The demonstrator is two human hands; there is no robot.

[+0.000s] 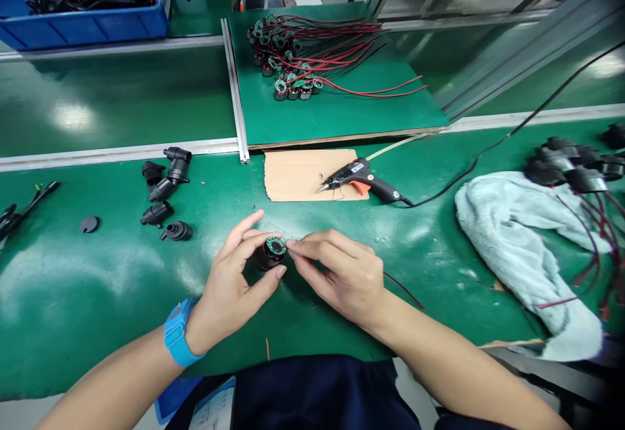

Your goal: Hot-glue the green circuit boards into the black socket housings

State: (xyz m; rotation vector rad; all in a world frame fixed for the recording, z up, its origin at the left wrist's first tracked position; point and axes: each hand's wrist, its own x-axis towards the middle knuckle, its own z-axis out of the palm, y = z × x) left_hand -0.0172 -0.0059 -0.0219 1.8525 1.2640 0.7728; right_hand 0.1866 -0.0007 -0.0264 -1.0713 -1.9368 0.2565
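A small dark cylindrical motor with a green circuit board on top stands upright on the green bench. My left hand, with a blue wrist strap, curls around it, thumb and fingers on either side. At the motor's right edge, my right hand pinches with thumb and index finger; what lies between the fingertips is too small to make out. A dark red wire sticks out from behind the right hand onto the bench.
Ahead, a glue gun rests on cardboard. Several wired motors sit on a raised green board. Black plastic fittings lie left; a pale cloth and more motors lie right. A blue bin holds cables.
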